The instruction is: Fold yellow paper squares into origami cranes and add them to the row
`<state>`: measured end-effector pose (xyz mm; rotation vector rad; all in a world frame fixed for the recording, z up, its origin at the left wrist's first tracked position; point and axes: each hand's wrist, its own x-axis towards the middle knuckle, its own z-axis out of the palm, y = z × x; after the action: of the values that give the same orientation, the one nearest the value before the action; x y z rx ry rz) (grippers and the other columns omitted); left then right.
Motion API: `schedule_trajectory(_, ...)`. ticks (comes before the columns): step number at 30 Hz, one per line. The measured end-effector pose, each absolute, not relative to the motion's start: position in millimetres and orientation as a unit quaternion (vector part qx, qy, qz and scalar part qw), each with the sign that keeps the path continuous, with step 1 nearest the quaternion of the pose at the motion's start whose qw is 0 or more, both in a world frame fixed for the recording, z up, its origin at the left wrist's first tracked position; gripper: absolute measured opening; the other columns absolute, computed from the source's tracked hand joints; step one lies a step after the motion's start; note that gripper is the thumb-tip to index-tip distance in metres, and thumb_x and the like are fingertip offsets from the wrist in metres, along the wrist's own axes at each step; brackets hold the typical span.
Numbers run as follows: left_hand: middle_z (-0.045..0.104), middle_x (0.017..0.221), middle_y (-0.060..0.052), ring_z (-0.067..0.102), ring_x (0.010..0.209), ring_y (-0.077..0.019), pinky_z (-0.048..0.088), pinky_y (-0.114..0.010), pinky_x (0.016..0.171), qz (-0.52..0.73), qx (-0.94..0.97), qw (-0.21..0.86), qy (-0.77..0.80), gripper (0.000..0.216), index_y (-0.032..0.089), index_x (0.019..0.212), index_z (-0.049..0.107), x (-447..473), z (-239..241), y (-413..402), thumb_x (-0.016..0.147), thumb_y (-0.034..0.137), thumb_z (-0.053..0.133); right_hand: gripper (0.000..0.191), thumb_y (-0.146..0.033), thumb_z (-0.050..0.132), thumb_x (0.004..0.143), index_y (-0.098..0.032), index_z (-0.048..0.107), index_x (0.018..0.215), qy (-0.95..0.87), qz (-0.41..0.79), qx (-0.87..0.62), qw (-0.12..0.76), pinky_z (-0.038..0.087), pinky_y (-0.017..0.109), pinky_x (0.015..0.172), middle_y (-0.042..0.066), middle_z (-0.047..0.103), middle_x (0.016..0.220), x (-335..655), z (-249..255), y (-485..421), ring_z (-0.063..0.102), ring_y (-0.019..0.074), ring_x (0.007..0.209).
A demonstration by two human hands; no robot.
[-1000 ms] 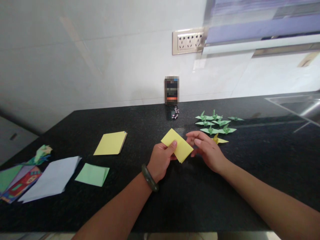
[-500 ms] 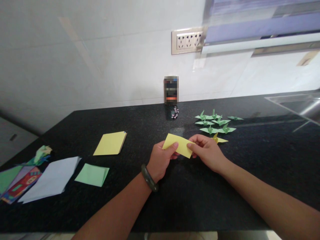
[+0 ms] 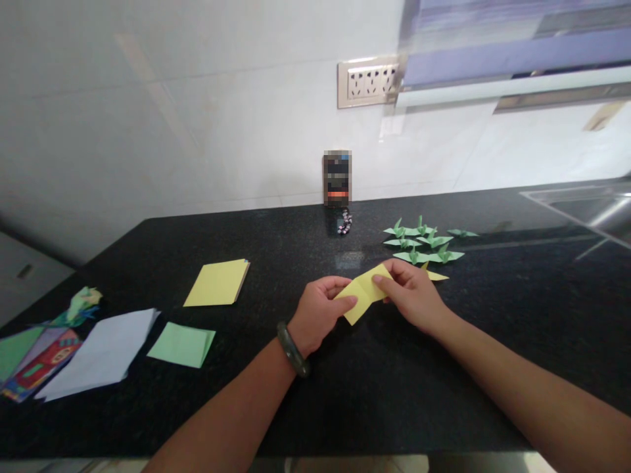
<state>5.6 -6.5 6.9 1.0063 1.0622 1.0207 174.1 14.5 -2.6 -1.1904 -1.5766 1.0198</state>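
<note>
Both of my hands hold one folded yellow paper [image 3: 363,294] just above the black countertop [image 3: 444,368]. My left hand [image 3: 318,314], with a dark bangle on its wrist, pinches the paper's left end between thumb and fingers. My right hand [image 3: 414,295] pinches its upper right corner. Just behind my right hand lie a small yellow paper crane [image 3: 436,275] and several green paper cranes [image 3: 424,243].
A stack of yellow paper [image 3: 218,282], a folded green sheet [image 3: 182,344], a pale blue sheet [image 3: 106,351] and a colourful packet [image 3: 34,364] lie to the left. A small dark device [image 3: 338,179] leans on the wall, beads [image 3: 345,223] before it. A steel sink [image 3: 591,203] is far right.
The yellow paper was held up by my left hand alone; my right hand closed on its right end, and both hands turned and tilted it into a diagonal position.
</note>
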Motion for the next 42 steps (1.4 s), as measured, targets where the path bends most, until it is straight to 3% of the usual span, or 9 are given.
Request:
schedule_trajectory(6,0.067,0.067,-0.004,0.057,0.056,-0.0110,0.042,-0.022,0.055,0.438,0.433,0.628,0.476,0.015,0.013,0.076,0.067,7,8,-6,0.064,0.022,0.067,0.017,-0.033,0.054,0.079,-0.017,0.058,0.076,-0.696,0.384,-0.456,0.400,0.040,0.022,0.047,-0.001,0.055,0.061,173,-5,11,0.048,0.0105,0.052)
schedule_trajectory(14,0.063,0.064,-0.003,0.055,0.055,-0.0110,0.042,-0.023,0.054,0.418,0.440,0.630,0.484,0.014,0.013,0.073,0.065,4,3,-4,0.067,0.025,0.065,0.017,-0.033,0.056,0.078,-0.017,0.058,0.079,-0.668,0.399,-0.458,0.430,0.042,0.023,0.049,0.000,0.058,0.067,174,-5,13,0.050,0.0111,0.055)
schedule_trajectory(20,0.060,0.062,-0.001,0.051,0.054,-0.0088,0.038,-0.021,0.051,0.413,0.469,0.613,0.484,0.015,0.012,0.072,0.065,2,7,-4,0.068,0.027,0.064,0.017,-0.030,0.061,0.074,-0.017,0.061,0.085,-0.680,0.396,-0.449,0.423,0.046,0.026,0.060,0.002,0.062,0.075,176,-2,13,0.056,0.0144,0.066)
schedule_trajectory(31,0.057,0.060,0.000,0.047,0.052,-0.0084,0.033,-0.022,0.050,0.386,0.494,0.614,0.478,0.019,0.012,0.070,0.064,2,10,-4,0.068,0.031,0.061,0.022,-0.026,0.061,0.075,-0.018,0.065,0.094,-0.707,0.355,-0.424,0.441,0.046,0.025,0.059,0.004,0.064,0.082,179,-4,11,0.058,0.0140,0.069)
schedule_trajectory(36,0.058,0.060,0.000,0.048,0.052,-0.0084,0.032,-0.022,0.050,0.386,0.485,0.629,0.469,0.019,0.012,0.069,0.063,0,10,-3,0.067,0.031,0.061,0.019,-0.019,0.056,0.079,-0.021,0.068,0.093,-0.784,0.272,-0.353,0.433,0.043,0.023,0.054,0.001,0.057,0.069,181,3,12,0.053,0.0110,0.060)
schedule_trajectory(42,0.058,0.059,-0.001,0.049,0.051,-0.0083,0.033,-0.022,0.050,0.412,0.432,0.669,0.443,0.017,0.011,0.068,0.062,1,11,-2,0.064,0.028,0.063,0.034,-0.009,0.051,0.080,-0.028,0.066,0.104,-0.840,0.254,-0.243,0.413,0.043,0.022,0.056,0.003,0.055,0.079,185,9,13,0.054,0.0098,0.066)
